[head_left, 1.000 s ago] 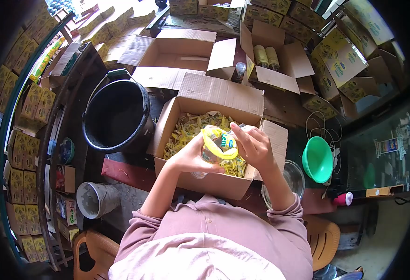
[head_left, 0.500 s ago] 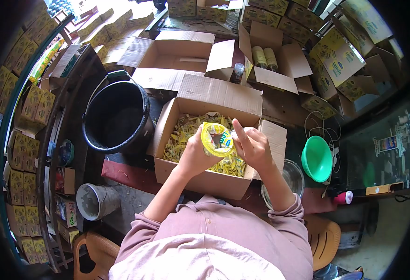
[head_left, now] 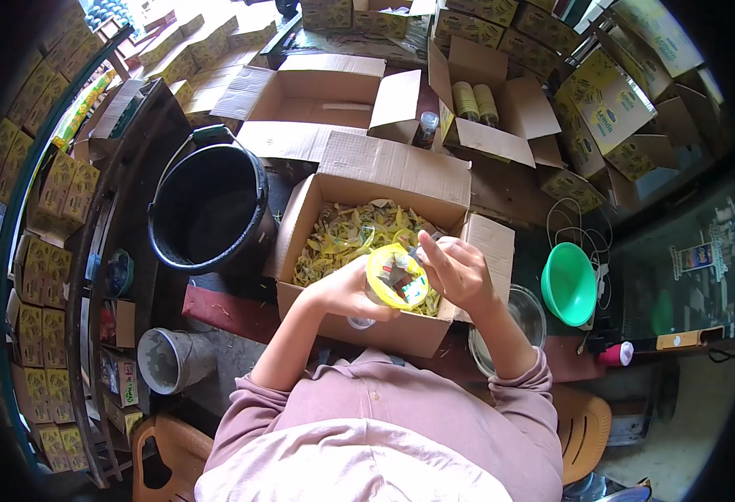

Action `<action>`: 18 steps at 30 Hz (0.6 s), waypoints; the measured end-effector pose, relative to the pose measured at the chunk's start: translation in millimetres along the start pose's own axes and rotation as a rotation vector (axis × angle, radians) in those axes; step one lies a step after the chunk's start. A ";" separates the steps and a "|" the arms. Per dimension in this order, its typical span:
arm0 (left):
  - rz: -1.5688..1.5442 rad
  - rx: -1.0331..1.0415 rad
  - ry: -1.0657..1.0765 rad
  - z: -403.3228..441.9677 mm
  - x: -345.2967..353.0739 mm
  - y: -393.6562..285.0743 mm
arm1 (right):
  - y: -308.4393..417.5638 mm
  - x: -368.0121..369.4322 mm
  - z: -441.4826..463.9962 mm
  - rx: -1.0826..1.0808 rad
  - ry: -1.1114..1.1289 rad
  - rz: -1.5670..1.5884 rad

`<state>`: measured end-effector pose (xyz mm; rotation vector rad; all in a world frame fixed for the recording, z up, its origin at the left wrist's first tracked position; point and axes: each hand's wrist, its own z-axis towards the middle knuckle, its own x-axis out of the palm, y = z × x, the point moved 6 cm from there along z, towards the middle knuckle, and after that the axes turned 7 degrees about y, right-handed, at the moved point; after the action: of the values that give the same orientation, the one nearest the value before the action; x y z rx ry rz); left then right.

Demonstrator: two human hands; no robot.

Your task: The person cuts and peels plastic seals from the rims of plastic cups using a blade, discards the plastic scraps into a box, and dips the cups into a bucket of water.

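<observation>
My left hand (head_left: pixel 344 290) is wrapped round a clear jar (head_left: pixel 398 279) with a yellow rim, its mouth tilted up toward the camera. Small packets show inside it. Just right of the rim, my right hand (head_left: pixel 459 272) has its fingers bent together, the index finger stretched toward the jar; something small and dark shows at its fingertips, too small to name. Both hands are over an open cardboard box (head_left: pixel 359 333) holding many yellow sachets (head_left: pixel 342 238).
A black bucket (head_left: pixel 209 205) stands left of the box, a grey bucket (head_left: pixel 175 360) nearer me. A green bowl (head_left: pixel 568 284) and a clear round container (head_left: pixel 525 318) are at right. Behind are an open carton (head_left: pixel 321 92) and another carton (head_left: pixel 530 109) holding two yellow-labelled jars (head_left: pixel 474 102).
The jar and my left hand have moved slightly down and right, and the jar's mouth is turned differently. My right hand has shifted a little, its index finger now lower.
</observation>
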<state>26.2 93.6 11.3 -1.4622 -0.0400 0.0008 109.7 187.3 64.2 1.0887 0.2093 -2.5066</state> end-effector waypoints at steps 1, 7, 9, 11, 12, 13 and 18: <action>-0.006 0.013 0.056 1.8 1.9 1.6 | 1.8 0.1 0.0 -0.007 0.003 0.016; -0.246 -0.121 0.412 2.4 18.5 15.2 | 5.2 -0.5 -0.1 -0.011 -0.044 0.067; -0.315 -0.061 0.523 5.0 23.7 21.9 | 2.9 0.2 0.4 -0.021 -0.079 0.088; -0.331 -0.082 0.347 7.5 12.1 24.7 | -3.3 -1.5 1.6 -0.013 -0.066 0.029; -0.340 -0.093 0.260 8.2 7.5 23.6 | -6.3 -2.8 1.3 -0.006 -0.060 -0.001; -0.362 -0.063 0.148 8.3 1.6 23.3 | -9.5 -2.6 0.1 -0.002 -0.052 -0.007; -0.211 -0.008 -0.044 -0.4 -20.5 15.6 | -16.1 -4.8 0.6 0.033 0.014 -0.073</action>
<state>6.1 94.4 -4.8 -1.4601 -0.2296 -0.1393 105.6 203.2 67.7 1.1308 0.2155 -2.5766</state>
